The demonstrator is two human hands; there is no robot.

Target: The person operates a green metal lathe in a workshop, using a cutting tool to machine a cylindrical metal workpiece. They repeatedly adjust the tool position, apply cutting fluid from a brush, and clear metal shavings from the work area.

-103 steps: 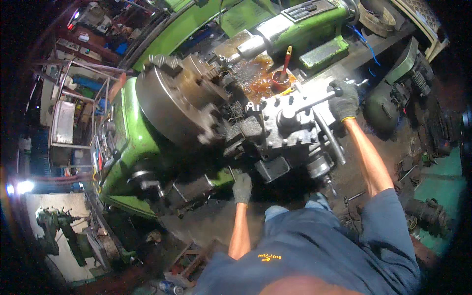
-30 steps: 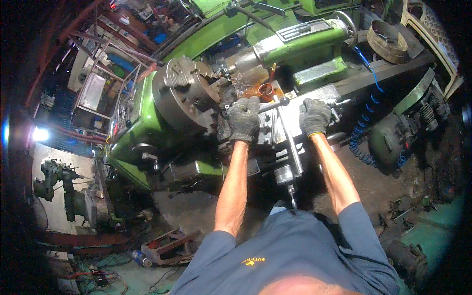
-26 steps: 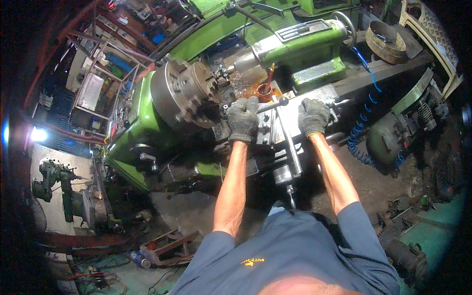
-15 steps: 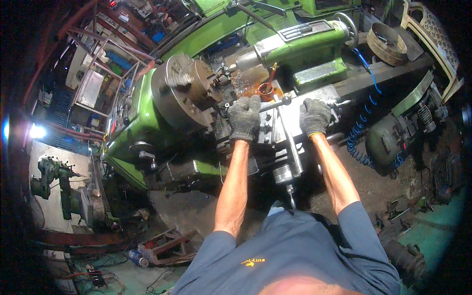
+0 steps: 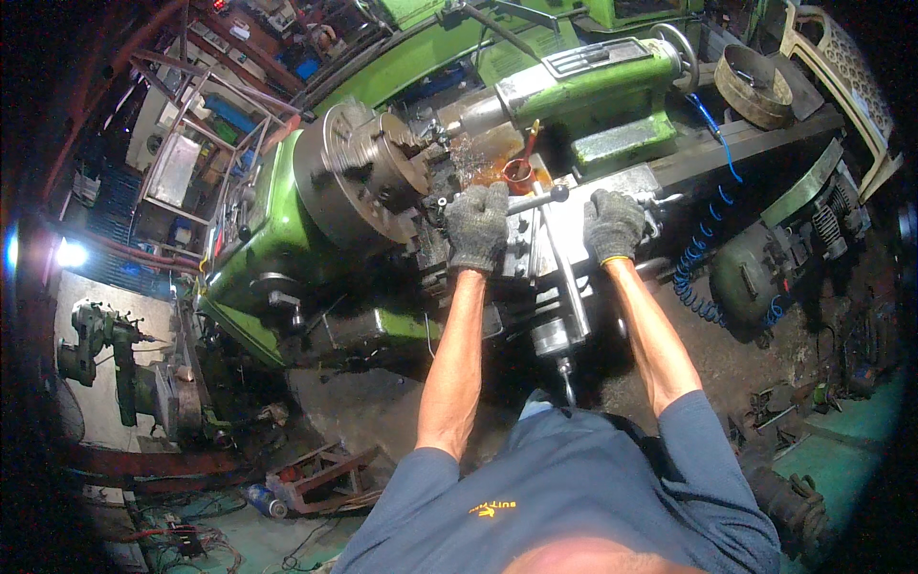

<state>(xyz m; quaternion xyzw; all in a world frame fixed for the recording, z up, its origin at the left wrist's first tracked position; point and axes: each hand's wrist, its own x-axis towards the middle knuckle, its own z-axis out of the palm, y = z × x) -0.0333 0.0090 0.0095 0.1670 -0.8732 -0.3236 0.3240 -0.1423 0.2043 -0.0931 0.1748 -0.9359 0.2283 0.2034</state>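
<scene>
I stand at a green metal lathe, with a grey knit glove on each hand. My left hand point(image 5: 478, 227) lies over the tool post point(image 5: 517, 239), just right of the big chuck point(image 5: 389, 165). Its fingers curl forward and down, and what they grip is hidden. A lever with a black knob point(image 5: 558, 194) reaches out to the right of this hand. My right hand point(image 5: 613, 226) is closed at the cross slide point(image 5: 631, 182), close to a small crank handle point(image 5: 654, 223); the glove hides its grip. A red cup point(image 5: 517, 175) with a brush in it stands beyond the hands.
The tailstock point(image 5: 593, 81) points at the chuck from the far right. A coiled blue air hose point(image 5: 703, 297) hangs at the right beside a green compressor tank point(image 5: 744, 279). A round metal pan point(image 5: 754, 84) rests on the bed's far end. A crank with a pointed handle point(image 5: 567, 373) juts toward me.
The chuck shows a different turn of its jaws and less blur. Both hands stay almost where they were.
</scene>
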